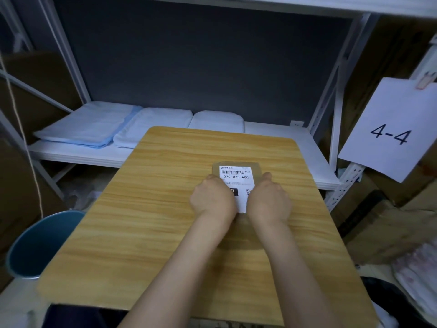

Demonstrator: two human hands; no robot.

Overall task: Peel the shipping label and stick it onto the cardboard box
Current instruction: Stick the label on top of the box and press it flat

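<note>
While both hands press down on the label [237,179], which already lies on the box [256,170] at mid-counter [165,209], the likely faults are, I judge, a trapped crease or a skewed edge if the left hand [212,200] and right hand [268,200] rub unevenly, or the small box sliding on the smooth wood. Their fingers are flat or curled down on the label, grasping nothing that I can see. Readable: "070-070-A80" under a barcode, a QR code lower down, and "4-4" on a sheet [387,131] at the right; the logo text is too small
</note>
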